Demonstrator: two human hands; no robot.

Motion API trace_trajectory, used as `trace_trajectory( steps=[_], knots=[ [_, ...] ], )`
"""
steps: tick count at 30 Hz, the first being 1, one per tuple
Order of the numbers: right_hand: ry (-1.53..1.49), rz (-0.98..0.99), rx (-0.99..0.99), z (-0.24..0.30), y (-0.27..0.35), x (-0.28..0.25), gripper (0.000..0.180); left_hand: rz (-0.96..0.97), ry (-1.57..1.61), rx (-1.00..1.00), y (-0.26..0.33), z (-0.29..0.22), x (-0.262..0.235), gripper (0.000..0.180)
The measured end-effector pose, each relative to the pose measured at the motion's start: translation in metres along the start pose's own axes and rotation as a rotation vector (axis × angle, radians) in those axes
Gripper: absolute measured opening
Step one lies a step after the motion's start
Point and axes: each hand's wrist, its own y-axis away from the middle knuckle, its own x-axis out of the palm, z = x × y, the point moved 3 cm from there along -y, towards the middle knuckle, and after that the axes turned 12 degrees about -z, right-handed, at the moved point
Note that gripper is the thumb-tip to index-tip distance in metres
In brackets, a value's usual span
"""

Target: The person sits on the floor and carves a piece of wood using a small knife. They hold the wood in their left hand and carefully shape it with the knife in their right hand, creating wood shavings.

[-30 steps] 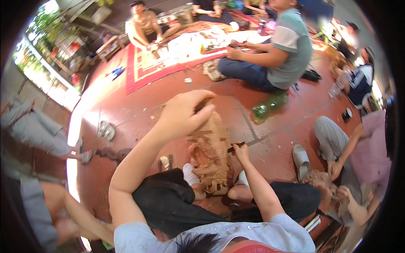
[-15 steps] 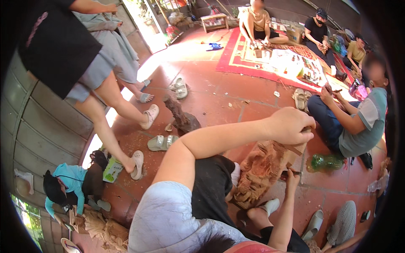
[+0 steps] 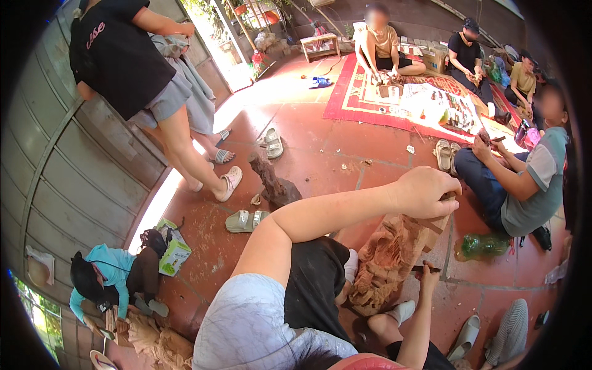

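Observation:
Stretching to the right from a light blue sleeve, my left arm ends in my left hand point(image 3: 425, 191), curled closed at the upper end of a wood carving point(image 3: 388, 253). A bit of something brown shows between its fingers, too little to name. The carving is reddish-brown with deep relief and leans between my legs, its top end a plain block. My right hand point(image 3: 428, 277) grips a dark, narrow chisel-like tool point(image 3: 424, 269) beside the carving's right edge. My left forearm hides part of my lap and the floor.
A gnarled dark wood piece point(image 3: 275, 185) and a grey-green sandal point(image 3: 245, 221) lie beyond my arm. A crushed green bottle point(image 3: 484, 246) lies right. A person point(image 3: 524, 172) sits at the right; others sit near a red rug point(image 3: 345, 102). At left, people stand and one crouches.
The standing person at left has stepped, bringing the feet closer together. The whole view has shifted slightly. Both my hands stay at about the same places on and beside the carving.

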Motion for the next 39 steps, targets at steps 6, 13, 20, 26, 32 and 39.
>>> trace_trajectory(
  steps=[6,13,20,26,32,39],
  knots=[
    [-0.215,0.045,0.033,0.017,0.019,0.002,0.024,0.012,0.013,-0.018,0.001,-0.001,0.000,0.029],
    [0.137,-0.052,-0.014,-0.009,0.000,0.017,0.023,-0.006,-0.003,0.024,-0.004,-0.006,-0.002,0.029],
    [-0.060,-0.015,-0.079,0.010,0.006,0.000,0.021,0.001,0.011,-0.001,0.001,-0.005,-0.003,0.028],
    [0.091,-0.013,-0.141,0.007,0.021,0.014,0.021,0.011,-0.021,-0.017,0.001,-0.003,-0.001,0.029],
    [-0.029,-0.069,-0.040,0.008,0.019,-0.003,0.020,0.012,-0.015,0.007,-0.003,-0.005,0.000,0.031],
    [-0.128,-0.035,-0.161,0.010,0.030,0.010,0.019,0.016,-0.005,-0.027,0.001,-0.006,-0.003,0.029]
  ],
)
